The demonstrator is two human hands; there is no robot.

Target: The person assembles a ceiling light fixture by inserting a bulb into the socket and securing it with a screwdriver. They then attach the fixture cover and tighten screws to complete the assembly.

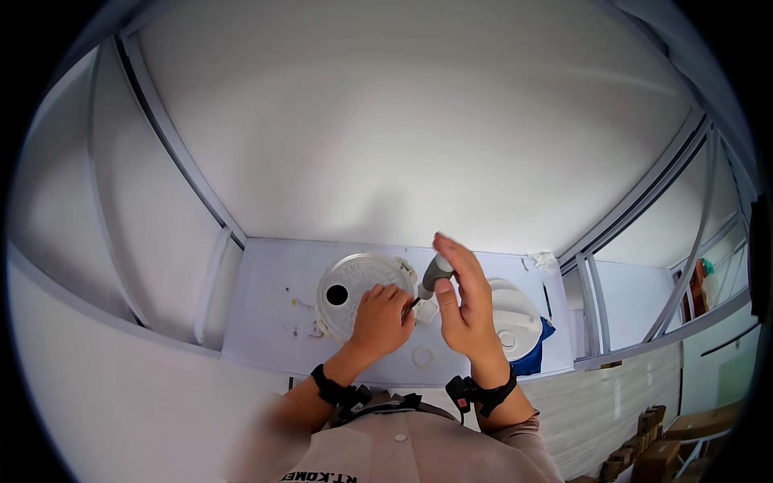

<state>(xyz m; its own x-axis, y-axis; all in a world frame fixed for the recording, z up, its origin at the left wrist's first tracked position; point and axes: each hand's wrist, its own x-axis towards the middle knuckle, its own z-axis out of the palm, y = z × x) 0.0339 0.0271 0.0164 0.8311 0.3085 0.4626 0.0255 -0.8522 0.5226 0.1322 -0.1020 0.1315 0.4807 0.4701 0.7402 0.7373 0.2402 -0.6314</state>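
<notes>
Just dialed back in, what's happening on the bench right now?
A person is working at a white table. The right hand holds a grey-handled screwdriver upright, its tip down near a small white part. The left hand rests on a round white cover with a dark hole in it. A second white housing sits to the right, and a small white ring lies near the front edge.

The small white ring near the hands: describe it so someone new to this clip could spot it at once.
Start at the white table. Near its front edge, between the left hand and the right hand, lies the small white ring. It is flat, loose and open in the middle, far smaller than the round white lid with a dark hole behind it.
</notes>
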